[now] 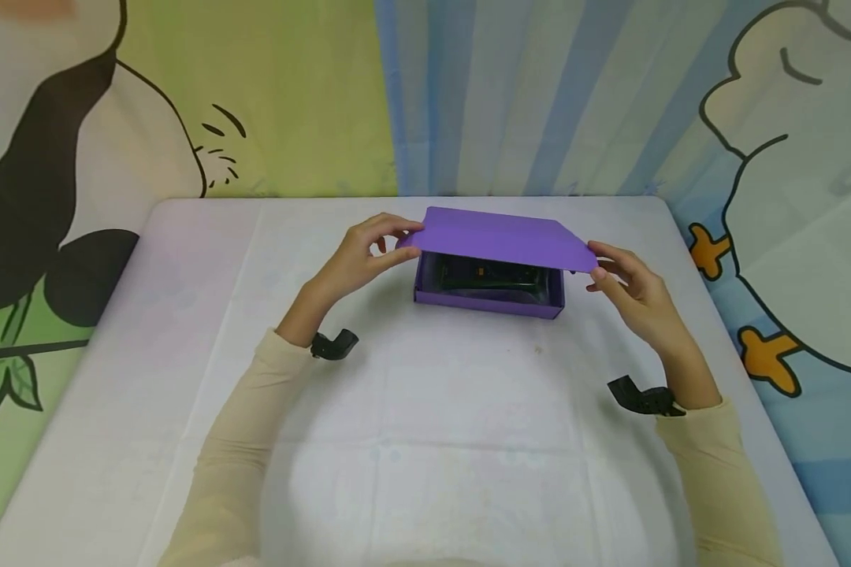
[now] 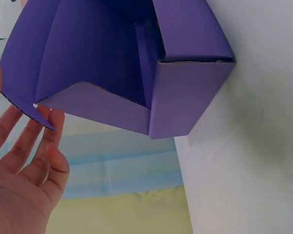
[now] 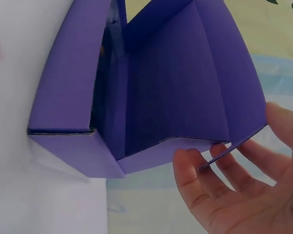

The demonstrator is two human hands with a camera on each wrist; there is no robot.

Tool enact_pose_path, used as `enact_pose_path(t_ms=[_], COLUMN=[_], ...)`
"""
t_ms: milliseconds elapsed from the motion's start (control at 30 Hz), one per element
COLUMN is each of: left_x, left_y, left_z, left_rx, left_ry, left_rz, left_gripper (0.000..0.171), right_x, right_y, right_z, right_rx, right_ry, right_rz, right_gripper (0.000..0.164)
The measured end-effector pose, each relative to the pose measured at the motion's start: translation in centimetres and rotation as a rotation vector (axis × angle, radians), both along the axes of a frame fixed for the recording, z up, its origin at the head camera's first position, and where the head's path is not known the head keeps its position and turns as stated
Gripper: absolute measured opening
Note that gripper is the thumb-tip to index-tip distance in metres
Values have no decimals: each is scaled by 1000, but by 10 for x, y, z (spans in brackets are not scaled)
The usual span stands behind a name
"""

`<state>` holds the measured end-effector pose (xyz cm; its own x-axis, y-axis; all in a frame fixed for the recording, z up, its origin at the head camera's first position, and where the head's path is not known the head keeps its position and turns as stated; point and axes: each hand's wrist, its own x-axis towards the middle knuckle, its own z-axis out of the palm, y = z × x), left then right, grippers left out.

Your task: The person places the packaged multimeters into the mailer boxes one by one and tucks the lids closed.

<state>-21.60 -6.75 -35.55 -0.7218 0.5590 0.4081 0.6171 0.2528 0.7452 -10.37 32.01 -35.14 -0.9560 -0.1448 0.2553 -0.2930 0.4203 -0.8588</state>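
A purple cardboard box [image 1: 485, 307] stands on the white-covered table, its hinged lid [image 1: 496, 236] raised partway. Inside lies a dark item [image 1: 492, 274] under what looks like clear plastic; its kind does not show. My left hand [image 1: 365, 248] pinches the lid's left front corner between thumb and fingers. At the right front corner, my right hand [image 1: 631, 291] pinches the lid in the same way. Both wrist views show the lid's side flap [image 2: 97, 105] and front flap [image 3: 239, 78], with fingertips at the flap edges.
The white tablecloth [image 1: 425, 441] has fold creases. Behind the table hangs a printed curtain [image 1: 510, 94] with cartoon figures. Each wrist carries a black camera mount [image 1: 335, 345] over a beige sleeve.
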Motion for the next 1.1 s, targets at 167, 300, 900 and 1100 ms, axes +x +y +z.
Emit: enact_pose_path(t_ms=[167,300,900,1100], left_x=[4,6,13,16], left_y=[-4,-6,-10,-13], left_z=[-8,-13,-29,-37], left_rx=[-20,-33,-58,-75], left_ry=[22,24,-33,-51], left_rz=[-56,-60,-79,-81], left_gripper=[40,44,49,52], right_x=[8,10,12,14], right_y=[2,3,7,8], right_z=[-8,-13,-33,-40], right_rx=[31,54,79,72], right_ry=[-27,-28,-7,1], right_rz=[12,10,1,17], right_gripper=[46,50,51,52])
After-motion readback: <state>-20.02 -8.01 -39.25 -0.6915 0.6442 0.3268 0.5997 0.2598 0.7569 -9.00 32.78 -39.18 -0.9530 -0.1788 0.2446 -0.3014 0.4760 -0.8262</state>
